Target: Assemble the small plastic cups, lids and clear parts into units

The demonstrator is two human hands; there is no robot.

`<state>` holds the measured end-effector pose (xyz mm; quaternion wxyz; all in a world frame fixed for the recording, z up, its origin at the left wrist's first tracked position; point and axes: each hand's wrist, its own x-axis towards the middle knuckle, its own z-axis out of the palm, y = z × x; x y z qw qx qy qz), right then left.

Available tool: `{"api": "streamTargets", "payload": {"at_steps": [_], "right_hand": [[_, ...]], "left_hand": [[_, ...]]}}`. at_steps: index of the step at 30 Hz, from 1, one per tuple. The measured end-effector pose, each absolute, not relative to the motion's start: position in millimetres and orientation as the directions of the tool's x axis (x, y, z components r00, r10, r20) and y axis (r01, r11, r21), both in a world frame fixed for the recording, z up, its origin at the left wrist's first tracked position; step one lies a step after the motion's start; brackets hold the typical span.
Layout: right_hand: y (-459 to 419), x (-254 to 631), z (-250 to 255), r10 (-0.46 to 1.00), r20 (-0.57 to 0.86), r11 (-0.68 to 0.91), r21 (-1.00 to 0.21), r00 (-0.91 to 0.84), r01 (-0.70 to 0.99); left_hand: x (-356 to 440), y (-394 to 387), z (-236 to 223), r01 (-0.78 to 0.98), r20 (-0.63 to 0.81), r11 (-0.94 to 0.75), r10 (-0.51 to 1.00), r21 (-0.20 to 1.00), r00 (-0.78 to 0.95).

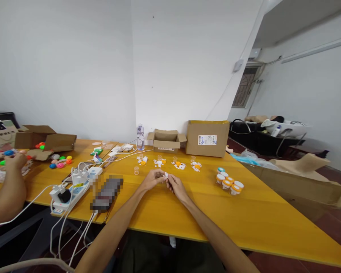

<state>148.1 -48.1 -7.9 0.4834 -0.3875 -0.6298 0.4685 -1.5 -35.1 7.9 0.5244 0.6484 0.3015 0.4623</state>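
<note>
Over the middle of the yellow table [184, 220], my left hand [154, 179] and my right hand [176, 186] meet, fingertips closed around a small white plastic part [166, 175]. Its exact kind is too small to make out. Behind my hands lie several little groups of white and orange plastic parts, among them a pile with orange pieces [179, 165] and another pile [197, 166]. A clear plastic cup [136, 170] stands left of my left hand. To the right of my hands is a cluster of small jars with white, orange and teal lids [229, 182].
An open cardboard box [166, 141], a closed carton [207, 139] and a water bottle [140, 137] line the wall. A power strip [76, 189] with cables and a blurred dark device [106, 194] lie left. Another person's arm [14, 178] works among coloured balls [61, 162].
</note>
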Motion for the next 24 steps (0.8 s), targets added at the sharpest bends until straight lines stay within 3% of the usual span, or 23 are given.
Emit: {"api": "streamTargets", "payload": {"at_steps": [11, 24], "right_hand": [[-49.7, 149.9, -9.8, 0.931, 0.291, 0.317, -0.944, -0.219, 0.089], [-49.5, 150.2, -8.6, 0.923, 0.339, 0.364, -0.924, -0.182, 0.122]], "left_hand": [[-0.7, -34.8, 8.9, -0.115, 0.242, -0.213, 0.891, 0.97, 0.384], [1.5, -36.8, 12.7, -0.07, 0.285, -0.278, 0.905, 0.958, 0.315]]}}
